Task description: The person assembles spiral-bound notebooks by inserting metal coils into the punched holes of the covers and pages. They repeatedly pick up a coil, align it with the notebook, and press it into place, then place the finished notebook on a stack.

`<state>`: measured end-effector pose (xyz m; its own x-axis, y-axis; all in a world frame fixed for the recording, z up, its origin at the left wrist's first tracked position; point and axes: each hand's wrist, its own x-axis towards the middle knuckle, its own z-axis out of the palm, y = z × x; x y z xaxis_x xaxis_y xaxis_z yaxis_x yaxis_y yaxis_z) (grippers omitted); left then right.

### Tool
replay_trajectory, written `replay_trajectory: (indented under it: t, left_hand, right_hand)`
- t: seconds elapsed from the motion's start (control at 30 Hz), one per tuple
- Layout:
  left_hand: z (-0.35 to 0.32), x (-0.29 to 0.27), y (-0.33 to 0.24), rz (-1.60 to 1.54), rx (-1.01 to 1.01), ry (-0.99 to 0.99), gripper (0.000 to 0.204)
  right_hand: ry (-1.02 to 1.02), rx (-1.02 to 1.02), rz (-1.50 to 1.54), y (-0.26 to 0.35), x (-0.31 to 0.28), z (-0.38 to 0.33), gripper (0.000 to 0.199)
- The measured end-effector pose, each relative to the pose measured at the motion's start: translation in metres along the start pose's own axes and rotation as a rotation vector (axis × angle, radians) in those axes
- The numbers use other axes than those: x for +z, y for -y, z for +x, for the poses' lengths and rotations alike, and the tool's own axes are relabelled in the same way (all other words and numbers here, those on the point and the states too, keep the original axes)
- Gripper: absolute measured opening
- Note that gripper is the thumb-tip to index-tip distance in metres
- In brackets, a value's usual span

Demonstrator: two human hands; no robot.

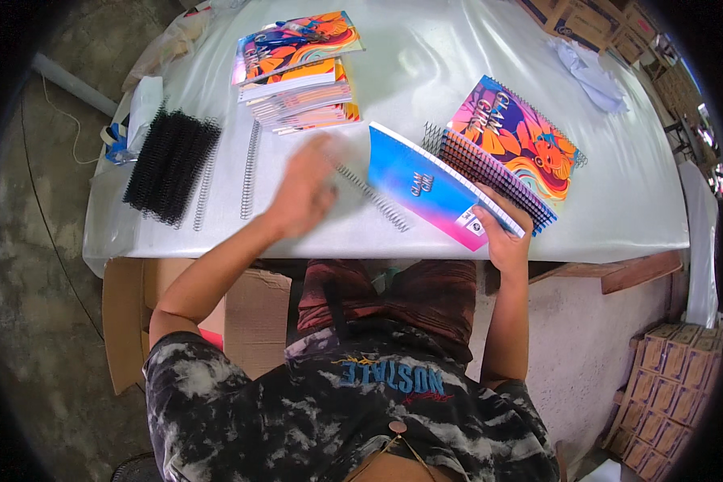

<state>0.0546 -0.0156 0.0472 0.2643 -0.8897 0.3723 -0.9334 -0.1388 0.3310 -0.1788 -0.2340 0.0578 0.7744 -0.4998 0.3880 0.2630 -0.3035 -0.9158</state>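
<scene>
My right hand point(506, 233) grips an unbound notebook point(426, 183) with a blue-to-pink cover by its lower right corner. The notebook is tilted above the table, its white page edge with a row of holes facing up and right. My left hand point(304, 191) is smeared by motion to its left. A loose dark spiral coil point(373, 197) slants between that hand and the notebook; whether the fingers touch its upper end is unclear. Behind my right hand lies a stack of spiral-bound notebooks point(514, 132) with colourful floral covers.
A stack of notebooks without coils point(301, 100) sits at the table's far middle. To the left are a thick bundle of black coils point(173, 165) and single loose coils point(250, 170). A crumpled white cloth or sheet point(590, 76) lies far right. Cardboard boxes point(667, 386) stand right below the table.
</scene>
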Motion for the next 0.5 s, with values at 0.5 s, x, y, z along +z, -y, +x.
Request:
replay_trajectory:
  t: [0.5]
  left_hand:
    - [0.058,-0.038,-0.027,-0.540,-0.360,0.029,0.028]
  right_hand:
    - [-0.044,0.037,-0.004,-0.007,-0.011,-0.002,0.029]
